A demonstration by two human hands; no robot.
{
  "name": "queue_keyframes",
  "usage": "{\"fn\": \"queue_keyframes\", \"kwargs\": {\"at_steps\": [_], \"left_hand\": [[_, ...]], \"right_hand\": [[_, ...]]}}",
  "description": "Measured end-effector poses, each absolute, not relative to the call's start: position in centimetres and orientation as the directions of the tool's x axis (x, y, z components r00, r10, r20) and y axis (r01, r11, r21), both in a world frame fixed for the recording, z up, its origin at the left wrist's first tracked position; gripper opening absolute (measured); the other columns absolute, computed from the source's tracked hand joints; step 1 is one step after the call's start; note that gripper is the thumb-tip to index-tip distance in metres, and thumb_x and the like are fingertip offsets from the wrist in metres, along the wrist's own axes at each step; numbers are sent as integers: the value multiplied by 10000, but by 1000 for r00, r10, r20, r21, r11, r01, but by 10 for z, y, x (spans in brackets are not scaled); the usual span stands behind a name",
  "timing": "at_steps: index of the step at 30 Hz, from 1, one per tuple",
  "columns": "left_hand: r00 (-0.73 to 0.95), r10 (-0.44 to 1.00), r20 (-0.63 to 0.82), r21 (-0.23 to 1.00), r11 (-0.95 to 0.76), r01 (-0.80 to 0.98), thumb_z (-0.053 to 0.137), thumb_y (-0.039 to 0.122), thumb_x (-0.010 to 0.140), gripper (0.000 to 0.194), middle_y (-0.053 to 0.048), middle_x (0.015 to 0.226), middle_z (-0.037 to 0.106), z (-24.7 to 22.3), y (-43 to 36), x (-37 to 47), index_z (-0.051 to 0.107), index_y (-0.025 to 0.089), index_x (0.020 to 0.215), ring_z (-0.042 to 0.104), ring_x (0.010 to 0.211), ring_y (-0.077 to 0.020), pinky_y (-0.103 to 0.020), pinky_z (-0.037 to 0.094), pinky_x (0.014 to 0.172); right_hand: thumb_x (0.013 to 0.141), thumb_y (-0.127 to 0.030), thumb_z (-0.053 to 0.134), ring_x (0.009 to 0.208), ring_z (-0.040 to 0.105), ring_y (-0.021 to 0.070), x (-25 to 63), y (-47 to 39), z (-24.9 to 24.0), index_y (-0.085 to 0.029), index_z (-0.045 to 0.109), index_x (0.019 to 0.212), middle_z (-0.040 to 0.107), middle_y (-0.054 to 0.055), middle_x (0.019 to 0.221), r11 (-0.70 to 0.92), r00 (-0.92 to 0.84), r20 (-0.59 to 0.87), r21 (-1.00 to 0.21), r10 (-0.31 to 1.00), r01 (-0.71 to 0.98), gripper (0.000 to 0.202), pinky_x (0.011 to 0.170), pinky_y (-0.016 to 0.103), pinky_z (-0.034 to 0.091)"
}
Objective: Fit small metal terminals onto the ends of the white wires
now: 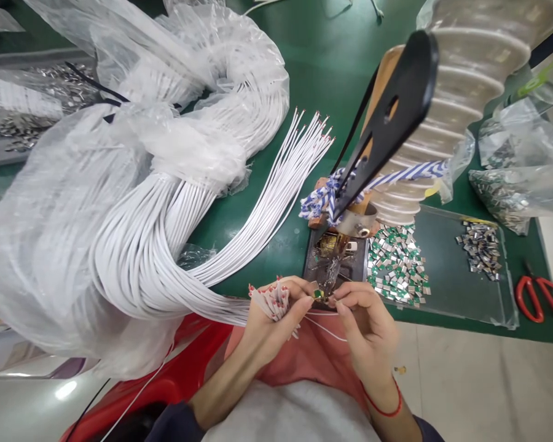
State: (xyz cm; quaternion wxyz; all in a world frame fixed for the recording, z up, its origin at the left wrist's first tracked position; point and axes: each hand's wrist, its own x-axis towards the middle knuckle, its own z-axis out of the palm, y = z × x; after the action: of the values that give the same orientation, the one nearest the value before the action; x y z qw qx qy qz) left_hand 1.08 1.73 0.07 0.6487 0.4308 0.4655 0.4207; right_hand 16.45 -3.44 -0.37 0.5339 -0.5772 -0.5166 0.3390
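Observation:
My left hand (276, 325) is closed around a bundle of white cables (270, 301) with red-tipped ends. Its thumb and forefinger also pinch a small green circuit-board connector (319, 294). Close on the other side of that connector, my right hand (368, 319) has thumb and fingers pressed together; whatever lies between them is too small to make out. A single white wire (327, 329) runs below both hands. Just beyond the fingertips is a dark tray (311, 261) with brownish residue, under a clamped tool wrapped in blue-and-white cord (322, 201).
Coiled white cables in plastic (133, 239) fill the left. Small green-and-silver connectors (396, 264) and metal shells (479, 248) lie in piles on the right. A ribbed hose (470, 80) and black bracket (391, 116) rise ahead. Red-handled scissors (529, 298) rest near the table edge.

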Motion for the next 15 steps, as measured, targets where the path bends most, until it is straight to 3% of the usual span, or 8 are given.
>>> {"fn": "queue_keyframes", "kwargs": {"at_steps": [7, 11, 15], "left_hand": [[263, 938, -225, 962, 257, -94, 733, 243, 841, 248, -52, 761, 725, 0, 8, 0, 652, 181, 614, 688, 772, -202, -302, 538, 769], [337, 922, -190, 977, 212, -28, 701, 275, 879, 291, -51, 743, 711, 0, -1, -5, 639, 182, 610, 681, 748, -195, -286, 534, 734], [470, 865, -175, 979, 203, -9, 693, 399, 901, 347, -78, 758, 736, -1, -9, -7, 687, 169, 640, 676, 700, -198, -291, 532, 694]], "right_hand": [[982, -143, 557, 692, 564, 151, 170, -44, -3, -240, 582, 897, 578, -1, 796, 90, 183, 139, -964, 973, 251, 131, 585, 257, 459], [957, -185, 606, 665, 552, 151, 171, -43, 4, -226, 621, 897, 595, 4, 798, 46, 77, 73, -950, 994, 308, 75, 568, 258, 447], [970, -211, 601, 694, 600, 162, 171, -40, 11, -223, 693, 955, 656, 25, 841, 97, -23, 95, -933, 995, 348, 95, 594, 271, 490]]}}
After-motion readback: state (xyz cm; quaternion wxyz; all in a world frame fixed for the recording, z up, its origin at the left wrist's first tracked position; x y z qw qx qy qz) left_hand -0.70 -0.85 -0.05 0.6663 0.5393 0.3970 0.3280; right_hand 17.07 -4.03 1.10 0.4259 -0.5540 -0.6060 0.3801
